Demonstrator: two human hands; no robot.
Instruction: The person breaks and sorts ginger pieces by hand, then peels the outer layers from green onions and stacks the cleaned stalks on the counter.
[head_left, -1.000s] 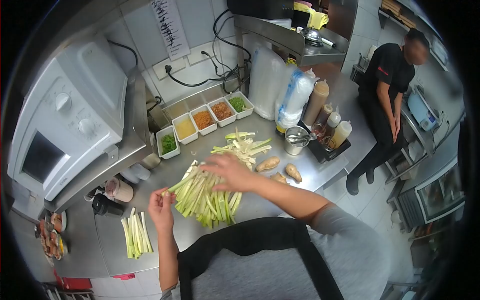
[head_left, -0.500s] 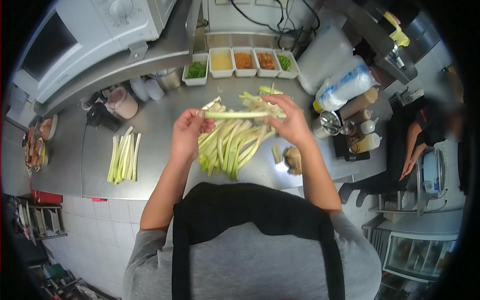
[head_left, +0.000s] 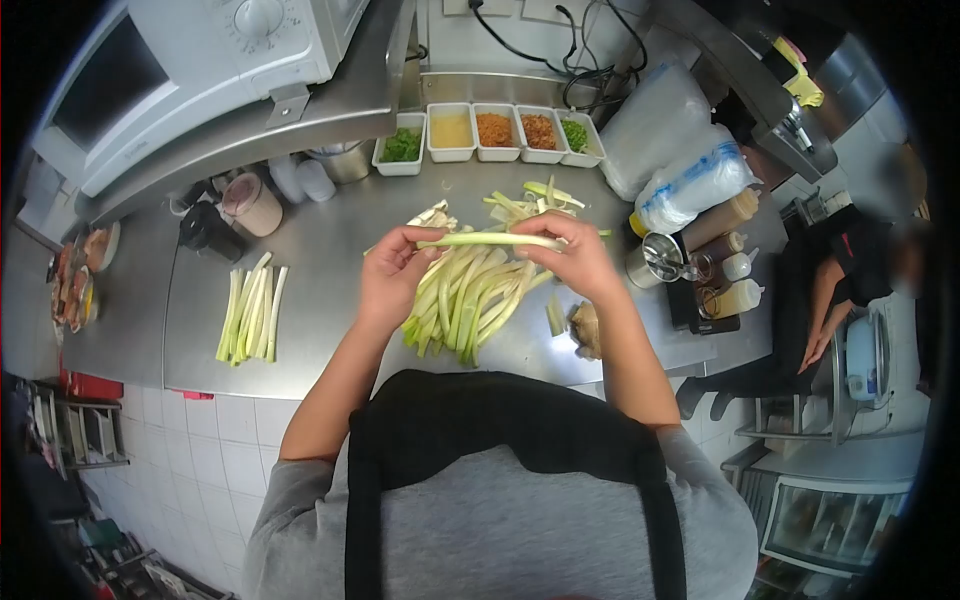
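Observation:
A single pale green stalk (head_left: pixel 485 239) is stretched level between my two hands, above a heap of similar stalks (head_left: pixel 465 300). My left hand (head_left: pixel 395 275) pinches its left end, and the fingers of my right hand (head_left: pixel 572 255) close on its right end. A smaller bundle of stalks (head_left: pixel 252 312) lies apart on the steel counter at the left. Behind my hands are whitish-green trimmings (head_left: pixel 528 205). Near my right wrist sits a piece of ginger (head_left: pixel 586 330).
White tubs of chopped ingredients (head_left: pixel 497 135) line the back of the steel counter (head_left: pixel 330 270). Sauce bottles (head_left: pixel 735 298), a metal cup (head_left: pixel 655 262) and wrapped stacks (head_left: pixel 700 180) stand right. A microwave (head_left: pixel 180 70) is upper left. A seated person (head_left: pixel 825 290) is at right.
My right hand, open half a second ago, has closed on the stalk's right end. Earlier, both hands were at the heap. The view has turned since the first frame.

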